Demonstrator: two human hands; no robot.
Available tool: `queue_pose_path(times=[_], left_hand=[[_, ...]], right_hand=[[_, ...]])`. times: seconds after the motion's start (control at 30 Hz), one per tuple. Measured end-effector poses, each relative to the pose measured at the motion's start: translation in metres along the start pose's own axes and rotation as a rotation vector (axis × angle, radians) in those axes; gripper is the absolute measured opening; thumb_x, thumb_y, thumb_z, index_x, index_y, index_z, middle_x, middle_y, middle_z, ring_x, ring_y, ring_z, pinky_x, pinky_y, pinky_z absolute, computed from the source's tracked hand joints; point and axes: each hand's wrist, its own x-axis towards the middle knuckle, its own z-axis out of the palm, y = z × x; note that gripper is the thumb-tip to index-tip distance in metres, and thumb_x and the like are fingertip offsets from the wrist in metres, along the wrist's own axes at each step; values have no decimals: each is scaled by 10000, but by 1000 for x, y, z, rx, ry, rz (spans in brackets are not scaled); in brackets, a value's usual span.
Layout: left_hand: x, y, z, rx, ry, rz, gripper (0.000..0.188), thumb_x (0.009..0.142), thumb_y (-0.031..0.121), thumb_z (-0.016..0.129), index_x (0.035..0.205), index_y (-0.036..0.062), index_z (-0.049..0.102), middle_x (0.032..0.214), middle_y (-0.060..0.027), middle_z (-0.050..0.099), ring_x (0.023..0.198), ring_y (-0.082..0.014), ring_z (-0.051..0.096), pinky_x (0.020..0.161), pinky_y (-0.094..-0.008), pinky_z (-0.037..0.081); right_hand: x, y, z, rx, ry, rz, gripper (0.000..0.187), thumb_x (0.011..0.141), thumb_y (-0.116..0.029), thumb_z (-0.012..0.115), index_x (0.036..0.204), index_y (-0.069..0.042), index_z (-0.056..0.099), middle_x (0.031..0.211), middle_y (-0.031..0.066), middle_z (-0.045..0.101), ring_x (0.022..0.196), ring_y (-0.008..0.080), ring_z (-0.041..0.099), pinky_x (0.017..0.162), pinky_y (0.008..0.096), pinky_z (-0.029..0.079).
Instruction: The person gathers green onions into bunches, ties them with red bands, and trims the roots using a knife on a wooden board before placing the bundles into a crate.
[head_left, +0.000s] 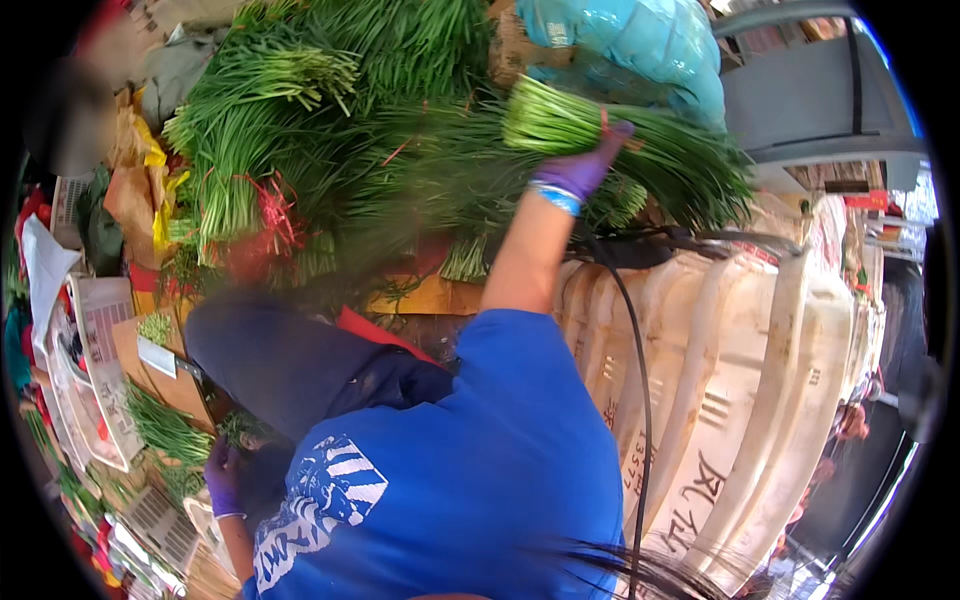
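My right hand [588, 172], in a purple glove, reaches out over the greens. It is closed round a tied bunch of garlic chives [550, 118], pale cut ends to the left and dark leaf tips to the right. A large heap of garlic chives [400, 150] lies beneath and to the left. My left hand [223, 480], also purple-gloved, is low at the left beside my dark trousers; its fingers are partly hidden. Close to it are loose chives [168, 425] and a brown board [165, 375] with a knife [168, 358] on it.
Stacked whitish plastic crates [700, 400] fill the right side, with a black cable [640, 370] hanging across them. A blue plastic bag [630, 50] lies at the far side. Red ties [278, 215] lie on the heap. A white crate [105, 370] stands at the left.
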Motion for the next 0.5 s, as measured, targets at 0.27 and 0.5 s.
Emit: queue_pose_path(times=[0.27, 0.5], left_hand=[[-48, 263, -46, -405, -107, 276, 362, 850, 124, 472, 1184, -16, 479, 997, -105, 599, 968, -161, 545, 875, -290, 392], [-108, 388, -39, -702, -792, 357, 350, 803, 121, 553, 1109, -44, 521, 939, -153, 628, 864, -185, 618, 787, -282, 469]], right_hand=[[51, 21, -51, -766, 684, -148, 579, 786, -332, 583, 1244, -40, 382, 1156, 182, 497, 1045, 298, 501, 861, 437, 424], [-89, 106, -2, -892, -42, -64, 646, 774, -205, 613, 1311, -58, 286, 1261, 198, 405, 1125, 290, 435, 911, 412, 375]])
